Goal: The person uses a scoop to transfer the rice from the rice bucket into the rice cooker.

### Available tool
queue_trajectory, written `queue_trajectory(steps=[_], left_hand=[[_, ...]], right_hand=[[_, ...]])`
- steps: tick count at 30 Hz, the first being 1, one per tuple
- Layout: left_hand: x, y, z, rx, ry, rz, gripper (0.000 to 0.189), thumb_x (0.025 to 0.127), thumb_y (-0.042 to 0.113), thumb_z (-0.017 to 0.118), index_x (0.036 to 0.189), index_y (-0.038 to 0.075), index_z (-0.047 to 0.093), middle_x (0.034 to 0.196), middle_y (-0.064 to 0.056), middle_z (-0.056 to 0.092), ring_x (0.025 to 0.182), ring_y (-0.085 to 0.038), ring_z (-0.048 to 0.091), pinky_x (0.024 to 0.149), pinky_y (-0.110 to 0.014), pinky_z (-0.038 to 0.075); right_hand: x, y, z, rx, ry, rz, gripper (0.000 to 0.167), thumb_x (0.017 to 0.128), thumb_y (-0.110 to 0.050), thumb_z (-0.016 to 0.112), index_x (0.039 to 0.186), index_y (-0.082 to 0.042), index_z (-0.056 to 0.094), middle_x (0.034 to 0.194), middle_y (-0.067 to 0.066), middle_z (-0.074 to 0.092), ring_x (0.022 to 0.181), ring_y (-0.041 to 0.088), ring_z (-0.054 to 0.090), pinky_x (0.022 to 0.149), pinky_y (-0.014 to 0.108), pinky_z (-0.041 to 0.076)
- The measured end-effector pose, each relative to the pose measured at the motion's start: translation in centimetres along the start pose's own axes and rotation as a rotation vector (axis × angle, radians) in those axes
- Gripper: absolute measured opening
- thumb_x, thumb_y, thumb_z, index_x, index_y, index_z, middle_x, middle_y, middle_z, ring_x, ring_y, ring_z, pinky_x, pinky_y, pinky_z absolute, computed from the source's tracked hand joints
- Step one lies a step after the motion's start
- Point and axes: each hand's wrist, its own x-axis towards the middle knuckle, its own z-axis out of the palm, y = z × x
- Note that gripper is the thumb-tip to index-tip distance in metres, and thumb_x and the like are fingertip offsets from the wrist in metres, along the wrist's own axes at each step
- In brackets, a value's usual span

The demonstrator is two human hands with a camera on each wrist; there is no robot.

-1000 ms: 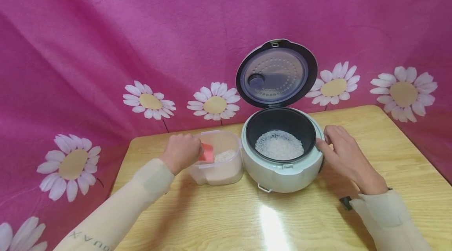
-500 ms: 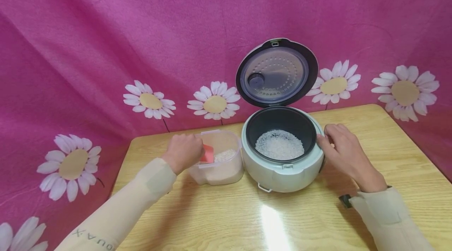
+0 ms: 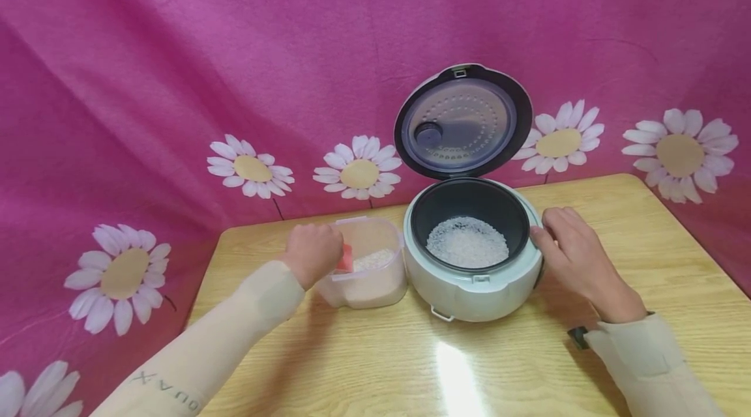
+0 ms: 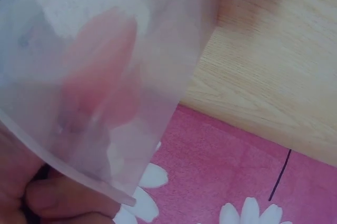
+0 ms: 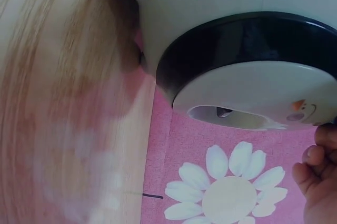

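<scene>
In the head view, my left hand [image 3: 313, 254] grips a red scoop [image 3: 346, 259] at the clear plastic rice container [image 3: 364, 293]. The scoop dips inside the container beside the pale rice [image 3: 375, 259]; my fist hides its handle. Through the container's cloudy wall, the left wrist view shows the scoop [image 4: 102, 66] blurred. To the right, my right hand [image 3: 577, 260] holds the side of a white rice cooker [image 3: 475, 300], thumb at its rim. Curled fingers [image 5: 318, 163] touch the cooker's side in the right wrist view. White rice [image 3: 467, 242] covers the bottom of the dark inner pot [image 3: 463, 195].
The cooker's round lid [image 3: 463, 120] stands raised at the back. Container and cooker sit side by side on a wooden table [image 3: 375, 365]. A magenta cloth [image 3: 328, 32] with daisies hangs behind. The cooker's small latch handle [image 3: 442, 314] sticks out at the front.
My left hand has shifted slightly right, with the scoop deeper in the container and less of it visible. The right hand stays on the cooker. The view has turned a little.
</scene>
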Motion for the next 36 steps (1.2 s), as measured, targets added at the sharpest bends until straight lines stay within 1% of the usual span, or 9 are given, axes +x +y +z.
queue_trajectory(steps=[5,9,12,17,20,23,27,33,36], left_hand=[[0.0,0.6,0.0,0.057,0.009,-0.003,0.031,0.099,0.017,0.065,0.070,0.009,0.064,0.068,-0.002,0.063,0.056,-0.018,0.058,0.053,-0.036,0.056],[0.1,0.8,-0.1,0.100,0.025,0.004,0.026,0.097,0.011,0.064,0.071,0.010,0.068,0.073,-0.004,0.070,0.061,-0.021,0.067,0.056,-0.038,0.058],[0.2,1.0,-0.1,0.101,0.006,0.004,0.024,0.097,0.009,0.063,0.073,0.010,0.069,0.077,-0.005,0.073,0.065,-0.022,0.070,0.058,-0.039,0.059],[0.7,1.3,0.1,0.113,-0.051,-0.006,0.023,0.097,0.010,0.063,0.076,0.011,0.071,0.075,-0.002,0.070,0.065,-0.017,0.066,0.058,-0.037,0.059],[0.9,1.6,0.1,0.122,-0.053,-0.015,0.025,0.097,0.009,0.062,0.075,0.012,0.071,0.073,0.000,0.069,0.063,-0.015,0.064,0.056,-0.035,0.057],[1.0,1.8,0.1,0.118,-0.036,-0.022,0.027,0.097,0.009,0.061,0.073,0.013,0.071,0.072,0.000,0.069,0.064,-0.015,0.066,0.055,-0.035,0.057],[1.2,1.8,0.3,0.103,-0.039,-0.011,0.026,0.096,0.010,0.062,0.071,0.012,0.070,0.070,-0.001,0.068,0.063,-0.016,0.066,0.055,-0.037,0.058],[1.6,1.5,0.4,0.042,-0.118,0.020,0.025,0.094,0.025,0.068,0.074,0.010,0.068,0.072,-0.003,0.063,0.063,-0.018,0.057,0.059,-0.039,0.059],[1.8,1.3,0.5,0.001,-0.159,0.032,0.026,0.095,0.028,0.069,0.077,0.009,0.069,0.074,-0.004,0.063,0.066,-0.019,0.056,0.063,-0.041,0.060]], right_hand=[[0.0,-0.1,0.0,0.003,-0.011,-0.002,0.010,0.099,-0.017,0.057,0.091,-0.013,0.053,0.084,0.002,0.048,0.090,0.012,0.040,0.071,0.025,0.036],[0.1,0.0,0.1,0.007,0.002,-0.014,0.010,0.099,-0.015,0.057,0.090,-0.012,0.053,0.083,0.002,0.047,0.089,0.012,0.039,0.071,0.023,0.035],[0.1,0.2,0.2,0.007,0.015,-0.022,0.010,0.098,-0.015,0.058,0.089,-0.012,0.053,0.082,0.001,0.046,0.087,0.012,0.038,0.071,0.022,0.033],[0.1,0.3,0.3,0.006,0.027,-0.033,0.012,0.097,-0.013,0.058,0.086,-0.013,0.052,0.079,0.000,0.045,0.086,0.011,0.038,0.070,0.021,0.031],[0.0,0.3,0.4,0.007,0.027,-0.029,0.012,0.097,-0.013,0.057,0.087,-0.013,0.052,0.080,0.000,0.045,0.086,0.011,0.038,0.070,0.021,0.031],[0.0,0.3,0.3,0.006,0.023,-0.024,0.011,0.097,-0.013,0.057,0.087,-0.013,0.053,0.081,0.001,0.046,0.087,0.012,0.039,0.070,0.022,0.032],[-0.1,0.4,0.3,0.005,0.020,-0.020,0.011,0.097,-0.014,0.058,0.088,-0.013,0.053,0.081,0.001,0.047,0.087,0.011,0.038,0.071,0.022,0.033],[-0.1,0.4,0.3,0.008,0.025,-0.021,0.012,0.097,-0.013,0.058,0.086,-0.013,0.052,0.080,0.000,0.046,0.087,0.010,0.038,0.070,0.022,0.032],[0.0,0.5,0.3,0.012,0.024,-0.021,0.012,0.097,-0.014,0.058,0.086,-0.013,0.052,0.080,0.000,0.046,0.087,0.011,0.038,0.070,0.022,0.032]])
